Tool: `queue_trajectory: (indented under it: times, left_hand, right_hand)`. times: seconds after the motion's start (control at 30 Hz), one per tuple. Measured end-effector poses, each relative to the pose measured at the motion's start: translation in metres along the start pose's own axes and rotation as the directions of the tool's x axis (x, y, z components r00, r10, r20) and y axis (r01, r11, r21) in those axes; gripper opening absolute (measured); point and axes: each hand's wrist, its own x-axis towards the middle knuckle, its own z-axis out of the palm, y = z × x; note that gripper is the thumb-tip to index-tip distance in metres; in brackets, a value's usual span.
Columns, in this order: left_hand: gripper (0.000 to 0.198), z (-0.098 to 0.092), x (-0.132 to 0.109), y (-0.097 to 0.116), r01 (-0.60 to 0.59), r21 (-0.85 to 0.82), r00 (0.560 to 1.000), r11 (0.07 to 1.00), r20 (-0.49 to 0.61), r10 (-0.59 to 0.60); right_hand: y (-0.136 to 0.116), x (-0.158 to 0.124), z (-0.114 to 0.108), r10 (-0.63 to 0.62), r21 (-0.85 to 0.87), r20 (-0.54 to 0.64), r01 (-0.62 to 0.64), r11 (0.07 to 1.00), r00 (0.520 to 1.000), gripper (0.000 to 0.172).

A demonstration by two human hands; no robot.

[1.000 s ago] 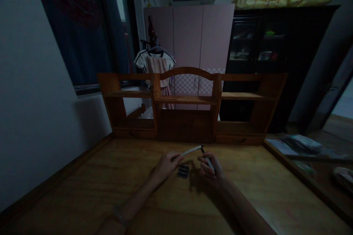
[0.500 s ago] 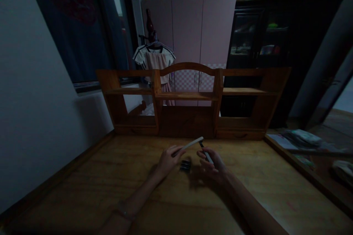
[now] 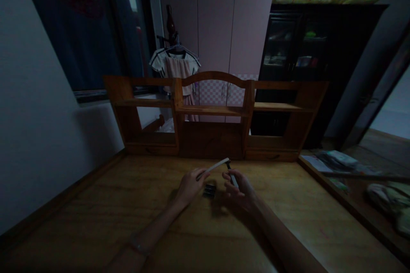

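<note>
My left hand [image 3: 188, 186] is closed on a long thin white stick-like piece [image 3: 215, 166] that slants up to the right. My right hand [image 3: 238, 187] is closed on a short pen-like piece with a dark tip [image 3: 231, 174], its tip pointing up close to the white piece's far end. Both hands hover just above the wooden desk [image 3: 128, 209]. A small dark block-shaped object [image 3: 209, 190] lies on the desk between the two hands. The room is dim and fine detail is hard to make out.
A wooden desktop shelf unit [image 3: 214, 115] stands along the desk's far edge. At the right, papers and a booklet [image 3: 333, 161] lie on a lower surface. A window [image 3: 80, 30] is at the left, a pink wardrobe [image 3: 218, 42] and a dark cabinet [image 3: 307, 55] behind.
The view has shifted slightly, so hands and desk appear a little further left. Both hands keep their grips and the two pieces stay close together.
</note>
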Motion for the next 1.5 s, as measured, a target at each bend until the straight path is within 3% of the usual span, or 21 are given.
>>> queue_trajectory:
  times: [0.17, 0.4, 0.67, 0.97, 1.1, 1.23, 1.5]
  left_hand:
    - [0.034, -0.003, 0.003, -0.009, 0.105, -0.031, 0.994, 0.994, 0.026, -0.104]
    - [0.031, -0.001, 0.001, 0.0, 0.019, -0.027, 0.999, 0.999, 0.037, -0.018]
    - [0.037, 0.0, 0.004, -0.024, 0.13, -0.06, 0.991, 0.99, -0.002, -0.13]
    - [0.038, -0.012, 0.033, -0.006, 0.018, 0.011, 0.998, 1.0, -0.057, -0.018]
    - [0.036, -0.012, 0.031, -0.003, -0.032, -0.029, 0.989, 0.999, -0.147, 0.027]
    - [0.035, -0.011, 0.023, -0.006, -0.041, -0.029, 0.986, 0.999, -0.161, 0.036]
    - [0.035, -0.009, 0.018, -0.011, -0.075, 0.197, 0.982, 0.977, -0.154, 0.107]
  right_hand:
    - [-0.002, -0.001, 0.0, -0.017, -0.002, -0.013, 0.017, 1.0, 1.0, 0.026]
    - [0.004, 0.003, -0.001, 0.027, -0.039, -0.008, -0.027, 0.999, 1.0, 0.029]
    - [0.002, 0.003, 0.005, 0.017, 0.02, 0.009, -0.017, 1.0, 1.0, 0.029]
    - [0.003, 0.008, -0.006, -0.047, 0.008, -0.008, 0.048, 0.999, 0.999, 0.028]
    - [0.003, 0.011, -0.009, -0.165, -0.019, -0.085, 0.163, 0.986, 0.983, 0.026]
    - [0.009, 0.016, -0.015, -0.214, -0.004, -0.179, 0.217, 0.976, 0.96, 0.036]
    - [0.023, 0.027, -0.025, -0.204, 0.022, -0.316, 0.222, 0.975, 0.927, 0.057]
